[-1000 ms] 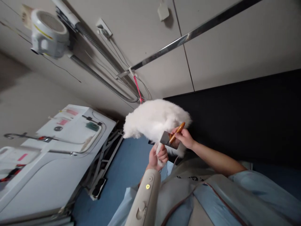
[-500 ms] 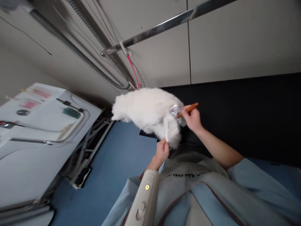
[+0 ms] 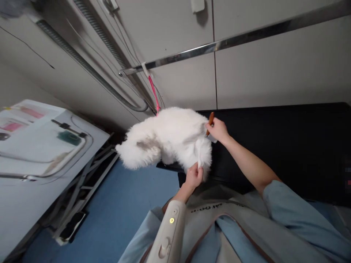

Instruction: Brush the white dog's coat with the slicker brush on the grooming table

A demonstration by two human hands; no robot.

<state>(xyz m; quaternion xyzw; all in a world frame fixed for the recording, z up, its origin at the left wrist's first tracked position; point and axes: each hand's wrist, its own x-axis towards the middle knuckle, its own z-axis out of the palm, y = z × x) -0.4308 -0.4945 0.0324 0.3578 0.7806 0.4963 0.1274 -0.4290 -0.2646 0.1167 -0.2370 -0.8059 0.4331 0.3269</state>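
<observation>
A fluffy white dog point(image 3: 178, 128) stands on the black grooming table point(image 3: 274, 146), its head at the left turned toward me. A pink loop point(image 3: 153, 91) hangs from the metal bar down to its neck. My right hand point(image 3: 219, 130) is closed around the wooden handle of a slicker brush point(image 3: 210, 120), with the metal head at the dog's rear end. Lower down, my left hand point(image 3: 194, 176) pinches a narrow white tuft of fur on the dog's hindquarters; whether this is the tail I cannot tell.
The metal bar point(image 3: 178, 56) crosses above the table in front of a panelled wall. Ribbed hoses point(image 3: 79, 62) hang at the upper left. A white table point(image 3: 90, 133) with tools stands left. A grey device point(image 3: 167, 230) with a lit button is close below me.
The dog's head has swung round toward me, showing its side. My right hand has turned the brush so its handle points up instead of right. My left hand keeps its pinch.
</observation>
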